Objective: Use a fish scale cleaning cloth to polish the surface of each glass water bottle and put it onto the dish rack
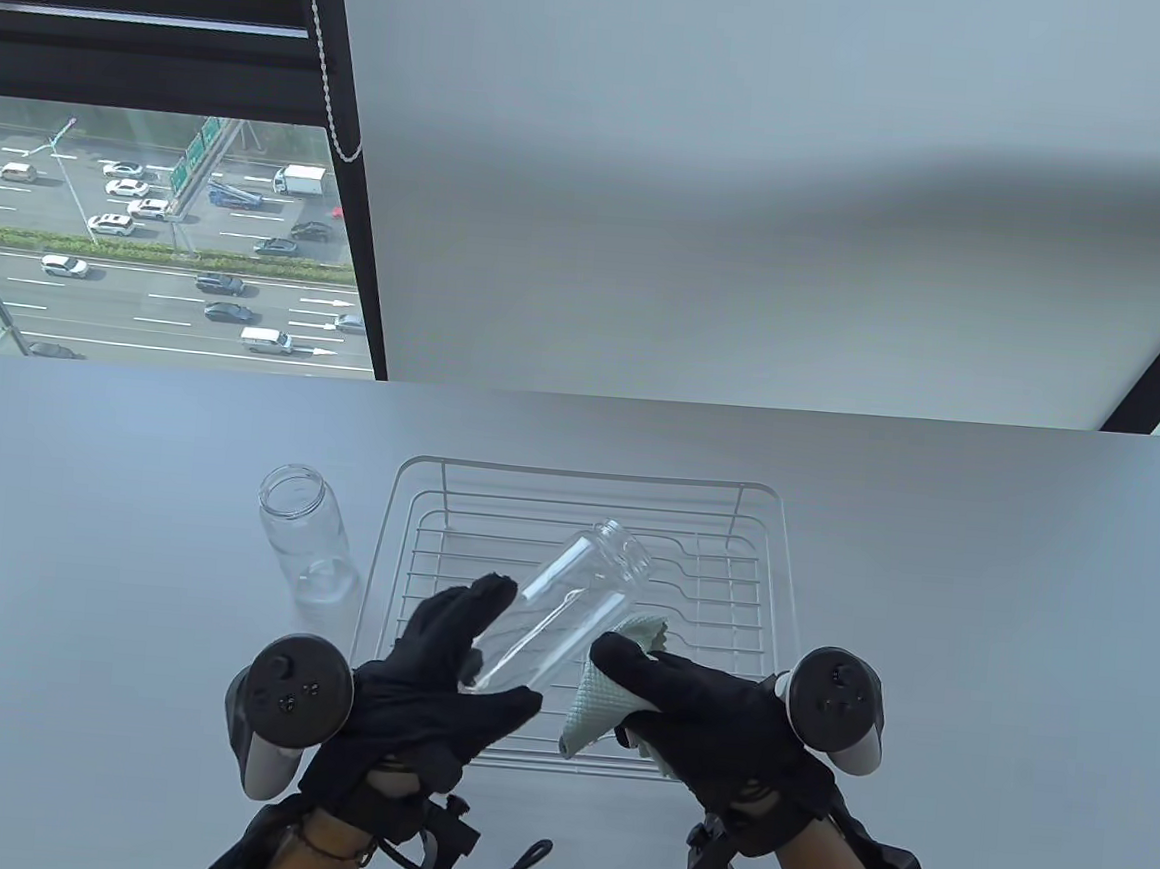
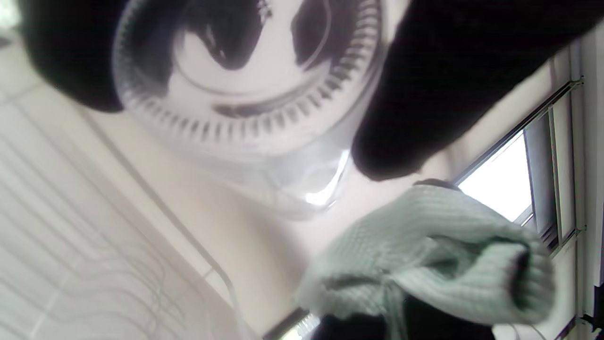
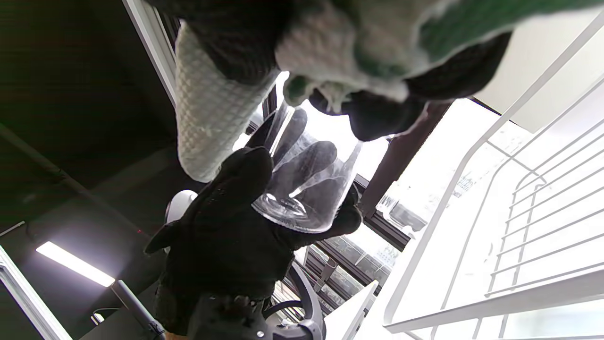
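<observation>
A clear glass bottle [image 1: 567, 599] is tilted above the white wire dish rack [image 1: 589, 515], mouth pointing away to the right. My left hand [image 1: 441, 669] grips its base end, fingers and thumb curled round it; the ribbed bottom [image 2: 240, 99] fills the left wrist view. My right hand [image 1: 689, 709] holds a pale green fish scale cloth [image 1: 610, 693] against the bottle's right side. The cloth [image 2: 424, 255] hangs bunched below the bottle, and its textured fold [image 3: 207, 118] shows beside the bottle [image 3: 306, 184]. A second glass bottle [image 1: 306, 543] stands upright on the table left of the rack.
The rack [image 3: 509, 226] lies flat mid-table with nothing in it. The grey table [image 1: 978, 606] ends at a window and a white blind behind it. A cable [image 1: 496, 864] trails from my left wrist near the front edge.
</observation>
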Demonstrator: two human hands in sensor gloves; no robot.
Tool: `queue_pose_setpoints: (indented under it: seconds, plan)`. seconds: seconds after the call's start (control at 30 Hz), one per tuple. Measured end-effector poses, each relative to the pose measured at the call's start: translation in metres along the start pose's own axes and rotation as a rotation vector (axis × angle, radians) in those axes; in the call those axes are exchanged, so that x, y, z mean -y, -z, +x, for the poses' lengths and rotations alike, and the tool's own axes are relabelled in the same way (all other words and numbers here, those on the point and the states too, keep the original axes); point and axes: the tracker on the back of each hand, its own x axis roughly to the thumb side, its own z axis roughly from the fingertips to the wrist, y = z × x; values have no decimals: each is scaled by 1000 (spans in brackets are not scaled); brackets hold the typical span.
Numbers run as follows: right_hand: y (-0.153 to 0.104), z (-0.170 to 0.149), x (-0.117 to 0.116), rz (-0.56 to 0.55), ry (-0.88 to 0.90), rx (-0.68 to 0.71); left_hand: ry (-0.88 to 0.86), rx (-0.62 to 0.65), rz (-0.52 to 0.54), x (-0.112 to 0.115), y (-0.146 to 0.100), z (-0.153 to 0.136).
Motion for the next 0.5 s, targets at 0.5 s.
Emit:
queue_pose_setpoints:
  seconds: [0.5]
  plan:
    - [0,0,1,34,-25,-4,106,196,-6,53,5,-18]
